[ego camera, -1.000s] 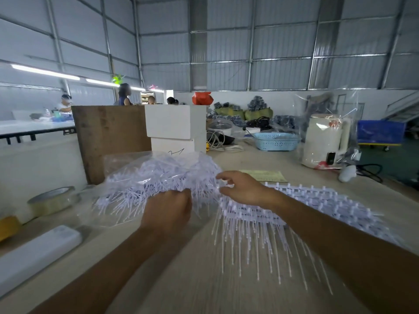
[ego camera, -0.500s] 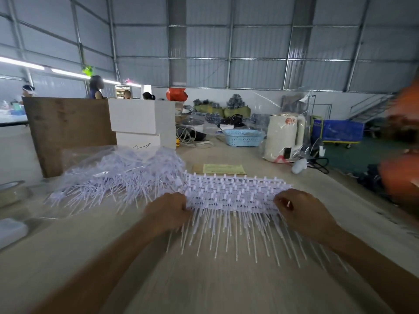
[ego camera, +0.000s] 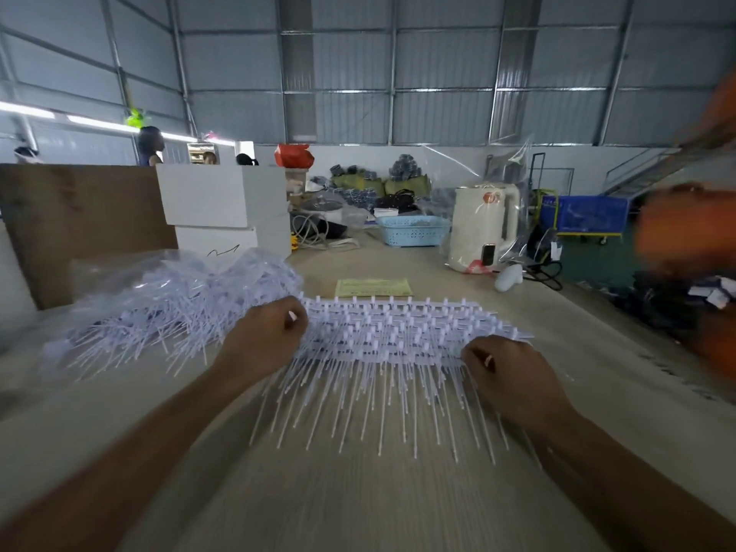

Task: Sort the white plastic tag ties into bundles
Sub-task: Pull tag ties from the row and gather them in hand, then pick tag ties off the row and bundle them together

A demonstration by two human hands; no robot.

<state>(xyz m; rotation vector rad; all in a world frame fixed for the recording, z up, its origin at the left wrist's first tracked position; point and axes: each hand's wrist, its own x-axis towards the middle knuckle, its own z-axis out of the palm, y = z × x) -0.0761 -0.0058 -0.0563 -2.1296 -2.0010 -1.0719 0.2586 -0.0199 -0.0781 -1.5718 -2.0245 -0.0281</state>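
Observation:
A wide stack of white plastic tag ties (ego camera: pixel 390 336) lies across the middle of the table, heads in rows at the back, thin tails pointing toward me. My left hand (ego camera: pixel 265 338) grips the stack's left end with curled fingers. My right hand (ego camera: pixel 507 374) grips its right end the same way. To the left, a loose heap of more tag ties (ego camera: pixel 175 300) spills out of a clear plastic bag.
White boxes (ego camera: pixel 223 209) and a brown board (ego camera: pixel 79 225) stand behind the heap. A yellow slip (ego camera: pixel 374 287), a blue basket (ego camera: pixel 412 231), a wrapped white kettle (ego camera: pixel 484 227) and cables sit farther back. A blurred person in orange (ego camera: pixel 693 233) is at the right edge.
A second ago my hands were at the loose heap; they now hold one aligned stack at both ends, pulled out and spread to the right. My view has shifted right.

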